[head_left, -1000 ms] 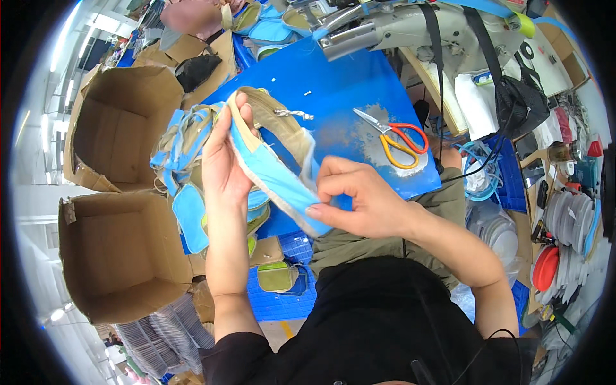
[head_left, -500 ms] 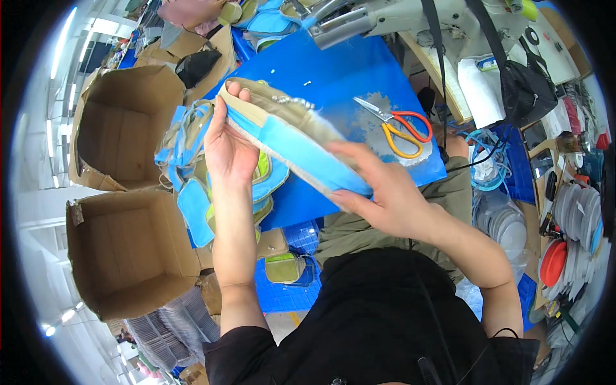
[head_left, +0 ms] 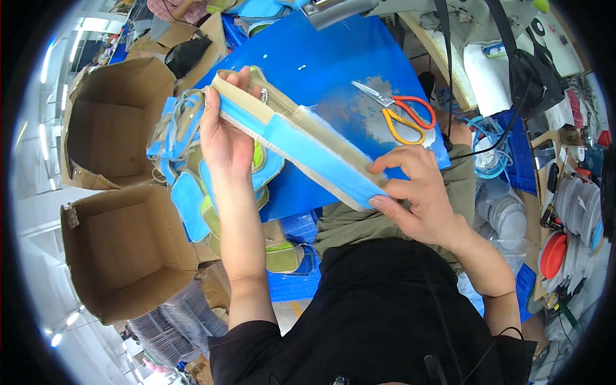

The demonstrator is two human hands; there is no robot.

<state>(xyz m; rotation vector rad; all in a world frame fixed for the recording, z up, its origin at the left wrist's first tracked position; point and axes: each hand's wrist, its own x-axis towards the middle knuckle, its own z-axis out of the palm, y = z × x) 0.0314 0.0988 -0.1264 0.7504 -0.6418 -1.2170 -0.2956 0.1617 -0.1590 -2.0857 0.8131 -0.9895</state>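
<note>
A long light-blue and beige fabric strip [head_left: 308, 158] is stretched diagonally between my hands. My left hand [head_left: 226, 138] grips its upper end, fingers curled behind it and thumb on the near edge. My right hand [head_left: 414, 199] pinches the lower end between thumb and fingers. Below my left hand a bundle of blue, beige and green fabric pieces [head_left: 190, 199] with ties hangs over the edge of the blue work surface [head_left: 308, 58]. Scissors [head_left: 396, 116] with red and orange handles lie beyond the strip, blades pointing away to the left.
Two open cardboard boxes [head_left: 128, 256] stand at my left, with stacked flat sheets [head_left: 170, 324] below. A sewing machine [head_left: 346, 9] and black bag [head_left: 536, 77] are at the upper right. Cluttered white and red discs [head_left: 571, 212] are at far right. Another person's arm shows at top left.
My right hand has moved right, drawing the strip out straighter and longer. My left hand still grips the upper end, now slightly higher in view.
</note>
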